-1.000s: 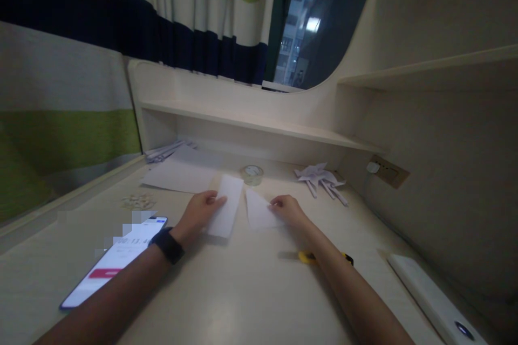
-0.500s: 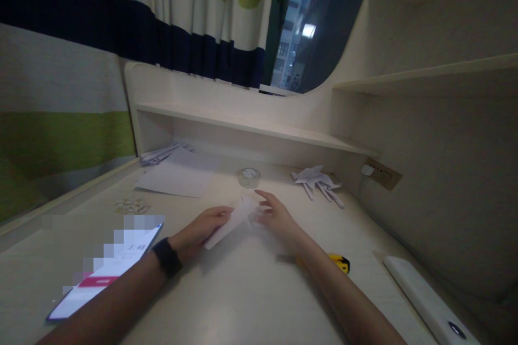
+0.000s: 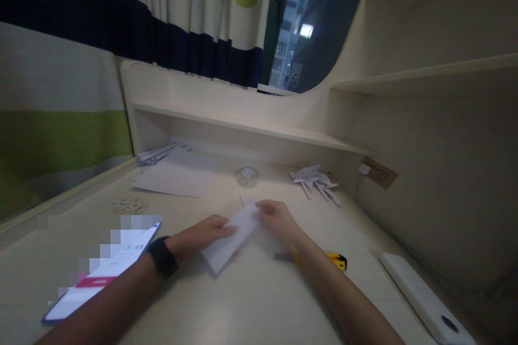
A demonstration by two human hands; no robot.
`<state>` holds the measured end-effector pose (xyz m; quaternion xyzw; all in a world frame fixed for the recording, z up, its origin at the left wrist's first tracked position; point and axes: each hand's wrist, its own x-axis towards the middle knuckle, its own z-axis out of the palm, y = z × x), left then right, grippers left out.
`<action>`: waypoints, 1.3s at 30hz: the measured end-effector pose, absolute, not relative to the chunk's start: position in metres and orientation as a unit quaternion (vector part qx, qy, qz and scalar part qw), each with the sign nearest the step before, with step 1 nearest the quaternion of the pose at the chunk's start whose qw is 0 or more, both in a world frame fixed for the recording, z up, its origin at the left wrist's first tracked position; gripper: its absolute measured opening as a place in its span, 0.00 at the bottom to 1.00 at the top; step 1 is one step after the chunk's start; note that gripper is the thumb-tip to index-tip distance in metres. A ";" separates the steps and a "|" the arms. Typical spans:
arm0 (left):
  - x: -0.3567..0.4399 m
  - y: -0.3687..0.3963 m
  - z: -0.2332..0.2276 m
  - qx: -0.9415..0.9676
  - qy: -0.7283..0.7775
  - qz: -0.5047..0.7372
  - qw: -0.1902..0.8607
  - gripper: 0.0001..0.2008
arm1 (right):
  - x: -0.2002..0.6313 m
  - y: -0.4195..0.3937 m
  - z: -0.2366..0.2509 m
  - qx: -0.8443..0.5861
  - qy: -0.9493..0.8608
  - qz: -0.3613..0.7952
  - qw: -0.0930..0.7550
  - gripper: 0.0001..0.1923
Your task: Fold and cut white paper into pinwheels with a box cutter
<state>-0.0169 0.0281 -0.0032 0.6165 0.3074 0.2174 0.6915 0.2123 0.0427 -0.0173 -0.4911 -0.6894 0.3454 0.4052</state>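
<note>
A narrow white paper strip (image 3: 231,238) lies at a slant on the pale desk (image 3: 251,302). My left hand (image 3: 201,236), with a black band on its wrist, grips the strip's left edge. My right hand (image 3: 276,221) pinches the strip's far end, where a second small piece of paper (image 3: 245,200) pokes out behind my fingers. Both hands meet over the middle of the desk.
A lit phone (image 3: 104,269) lies at the near left. A tape roll (image 3: 247,177), a large white sheet (image 3: 174,179) and folded paper shapes (image 3: 314,180) sit farther back. A yellow utility knife (image 3: 335,261) lies under my right forearm, and a white bar (image 3: 424,298) rests at the near right.
A second ago each hand held a separate paper piece lying flat and apart. My hands have since come together, and the strip now lies slanted between them.
</note>
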 end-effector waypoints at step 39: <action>-0.027 0.046 -0.013 0.442 0.401 0.518 0.613 0.13 | 0.198 0.020 -0.033 -0.424 -0.894 0.045 0.139 0.30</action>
